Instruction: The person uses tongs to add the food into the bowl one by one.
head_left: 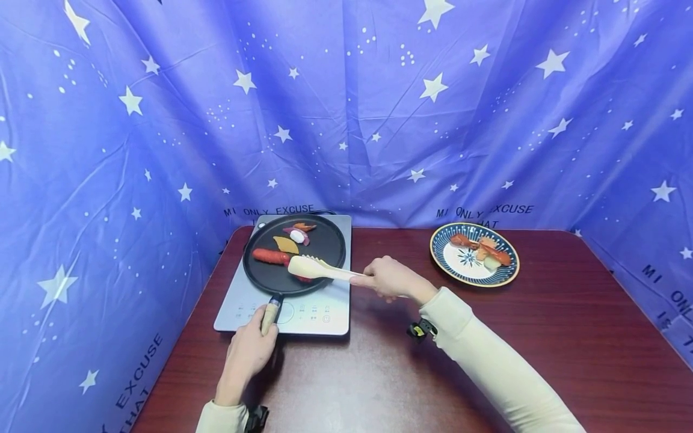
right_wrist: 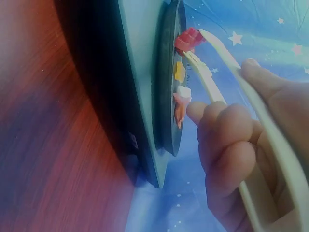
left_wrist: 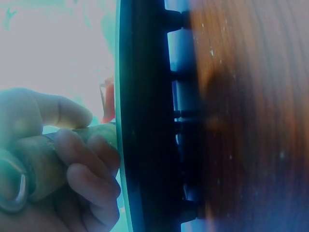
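Note:
A black frying pan (head_left: 330,240) sits on a silver induction cooktop (head_left: 238,304). My left hand (head_left: 252,346) grips the pan's pale handle (head_left: 268,319), fingers wrapped round it in the left wrist view. My right hand (head_left: 392,278) holds cream tongs (head_left: 335,273), their ends over the pan. At those ends is a red sausage-like piece (right_wrist: 189,40); whether the tongs pinch it firmly I cannot tell. Another red sausage-like piece (head_left: 267,257) lies left of the tongs. Behind it are a yellow wedge (head_left: 286,244), a white-and-purple piece (head_left: 298,236) and a small orange-brown piece (head_left: 304,227).
Right of the cooktop, near the table's back edge, a blue-patterned plate (head_left: 443,264) bears several food pieces (head_left: 489,249), reddish-brown, orange and pale. Everything stands on a dark red wooden table (head_left: 390,379). Blue starry curtains (head_left: 346,120) hang behind and at both sides.

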A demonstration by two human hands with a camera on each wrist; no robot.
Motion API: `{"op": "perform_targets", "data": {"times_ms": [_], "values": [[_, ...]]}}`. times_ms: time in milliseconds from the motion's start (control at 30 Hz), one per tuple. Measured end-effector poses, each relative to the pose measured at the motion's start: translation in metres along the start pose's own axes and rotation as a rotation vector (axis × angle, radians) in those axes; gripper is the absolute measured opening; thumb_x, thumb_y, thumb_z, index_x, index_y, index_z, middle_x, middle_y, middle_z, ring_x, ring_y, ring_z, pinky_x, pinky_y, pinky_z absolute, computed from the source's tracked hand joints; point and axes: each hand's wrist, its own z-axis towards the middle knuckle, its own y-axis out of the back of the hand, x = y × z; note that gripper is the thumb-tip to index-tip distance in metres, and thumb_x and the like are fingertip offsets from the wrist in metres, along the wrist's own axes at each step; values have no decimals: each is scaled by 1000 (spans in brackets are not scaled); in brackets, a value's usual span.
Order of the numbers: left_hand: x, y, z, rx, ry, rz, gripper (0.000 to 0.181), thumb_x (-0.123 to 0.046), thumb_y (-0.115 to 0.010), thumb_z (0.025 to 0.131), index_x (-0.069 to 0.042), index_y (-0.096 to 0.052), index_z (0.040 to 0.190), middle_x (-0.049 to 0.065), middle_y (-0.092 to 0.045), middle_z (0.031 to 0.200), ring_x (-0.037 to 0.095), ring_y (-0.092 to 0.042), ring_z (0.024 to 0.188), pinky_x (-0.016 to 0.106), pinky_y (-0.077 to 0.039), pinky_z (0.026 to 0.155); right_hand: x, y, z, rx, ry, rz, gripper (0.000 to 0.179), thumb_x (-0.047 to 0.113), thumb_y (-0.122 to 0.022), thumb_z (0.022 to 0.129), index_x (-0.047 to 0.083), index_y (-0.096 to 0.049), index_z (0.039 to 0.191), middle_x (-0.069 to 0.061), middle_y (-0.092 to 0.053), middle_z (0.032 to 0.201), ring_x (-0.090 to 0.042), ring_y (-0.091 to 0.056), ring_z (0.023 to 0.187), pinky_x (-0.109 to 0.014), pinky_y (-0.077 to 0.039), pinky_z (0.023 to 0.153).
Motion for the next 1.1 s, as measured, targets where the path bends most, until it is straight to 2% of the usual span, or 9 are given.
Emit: {"op": "perform_targets", "data": {"times_ms": [300, 533, 933, 1100], "values": [[0, -1, 1, -2, 7, 0, 53, -27, -51, 87, -11, -46, 137, 9, -55, 72, 25, -51, 61, 44, -41, 56, 9, -3, 4, 18, 7, -44, 38, 45, -59, 90, 14, -65, 70, 2, -49, 42, -17, -54, 35, -30, -43, 41], [1, -2, 2, 0, 5, -2, 52, -27, -51, 87, -12, -47, 136, 9, -56, 72, 25, -51, 60, 44, -41, 56, 15, -8, 9, 0, 38, -77, 39, 47, -57, 90, 16, -65, 69, 4, -49, 41, -14, -53, 34, -28, -42, 41], [0, -2, 0, 0, 6, 0, 51, -26, -52, 87, -13, -47, 136, 10, -56, 72, 25, -51, 60, 43, -41, 55, 23, -17, 15, -13, 63, -153, 45, 49, -53, 91, 16, -61, 62, 2, -51, 40, -13, -53, 34, -26, -44, 50], [1, -1, 0, -3, 3, 4, 51, -27, -51, 88, -13, -47, 136, 10, -56, 72, 25, -52, 61, 44, -42, 57, 27, -18, 14, -30, 69, -170, 45, 50, -53, 91, 17, -60, 61, 2, -50, 38, -10, -50, 33, -27, -43, 49]]}}
